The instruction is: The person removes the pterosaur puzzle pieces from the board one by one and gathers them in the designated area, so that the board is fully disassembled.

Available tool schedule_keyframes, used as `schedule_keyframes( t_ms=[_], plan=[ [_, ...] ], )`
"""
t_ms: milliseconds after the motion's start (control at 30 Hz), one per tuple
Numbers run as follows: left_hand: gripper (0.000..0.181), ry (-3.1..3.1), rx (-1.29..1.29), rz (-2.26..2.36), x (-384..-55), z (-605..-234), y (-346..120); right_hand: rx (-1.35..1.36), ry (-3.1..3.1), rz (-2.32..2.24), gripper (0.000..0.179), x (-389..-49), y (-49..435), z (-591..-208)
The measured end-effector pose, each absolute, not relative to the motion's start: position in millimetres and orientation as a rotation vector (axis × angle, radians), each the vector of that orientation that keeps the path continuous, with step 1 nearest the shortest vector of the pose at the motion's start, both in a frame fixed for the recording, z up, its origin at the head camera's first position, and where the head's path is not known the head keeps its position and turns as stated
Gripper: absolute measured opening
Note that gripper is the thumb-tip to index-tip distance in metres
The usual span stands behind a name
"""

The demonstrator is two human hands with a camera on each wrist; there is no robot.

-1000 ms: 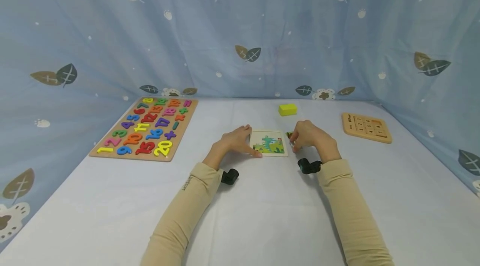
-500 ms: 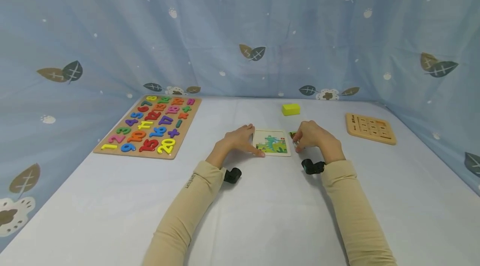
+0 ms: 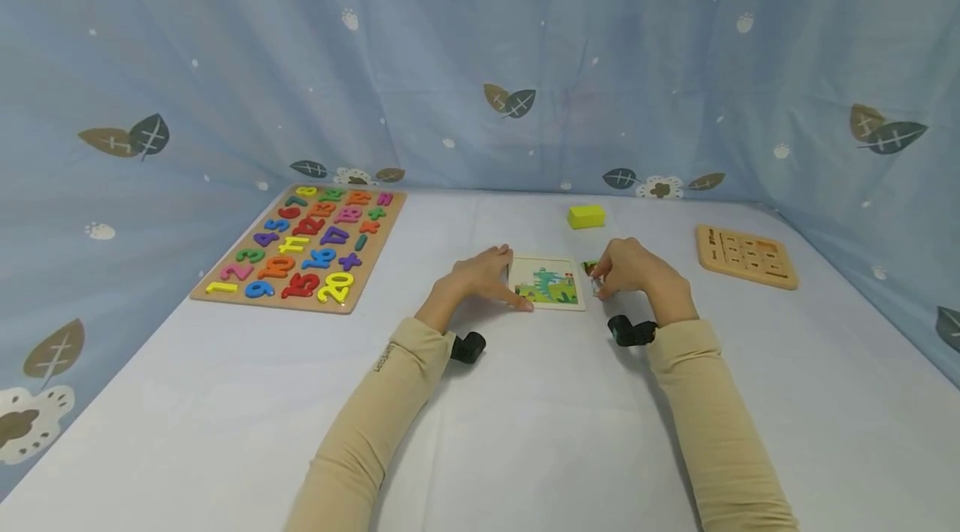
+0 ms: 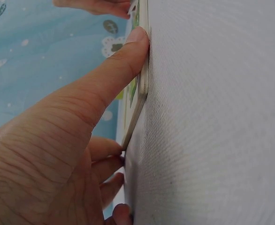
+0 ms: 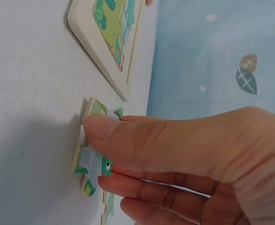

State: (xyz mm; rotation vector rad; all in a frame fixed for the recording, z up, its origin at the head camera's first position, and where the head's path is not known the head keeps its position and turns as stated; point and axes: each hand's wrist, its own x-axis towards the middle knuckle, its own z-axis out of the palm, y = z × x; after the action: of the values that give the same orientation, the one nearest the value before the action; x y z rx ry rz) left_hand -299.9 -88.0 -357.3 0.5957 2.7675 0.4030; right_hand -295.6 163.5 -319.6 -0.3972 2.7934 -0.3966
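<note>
My left hand holds the framed puzzle, a pale wooden square with a green and teal dinosaur picture. In the left wrist view, the thumb presses the near edge and the fingertips touch the frame around its left corner. Just right of the frame, my right hand pinches a jigsaw piece between thumb and fingers. The piece is green and pale blue, with an eye printed on it, and is partly hidden by the thumb. Another piece shows below it in the right wrist view, mostly covered by fingers.
A wooden number board with colourful raised numerals lies at the left. A yellow block stands behind the puzzle. At the right lies a small wooden number board. A blue patterned curtain surrounds the white table.
The whole head view has shifted a little, so everything sits slightly further right. Both hands keep nearly the same place and pose beside the puzzle.
</note>
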Motion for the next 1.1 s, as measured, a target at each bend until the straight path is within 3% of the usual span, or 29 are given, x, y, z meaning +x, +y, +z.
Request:
schedule_keyframes(
  t_ms=[1100],
  plan=[
    [0.11,2.779,0.572,0.393,-298.9,-355.6,-88.5,-0.375,2.842,-0.468,0.028,-298.2,157.4,-322.2]
  ],
)
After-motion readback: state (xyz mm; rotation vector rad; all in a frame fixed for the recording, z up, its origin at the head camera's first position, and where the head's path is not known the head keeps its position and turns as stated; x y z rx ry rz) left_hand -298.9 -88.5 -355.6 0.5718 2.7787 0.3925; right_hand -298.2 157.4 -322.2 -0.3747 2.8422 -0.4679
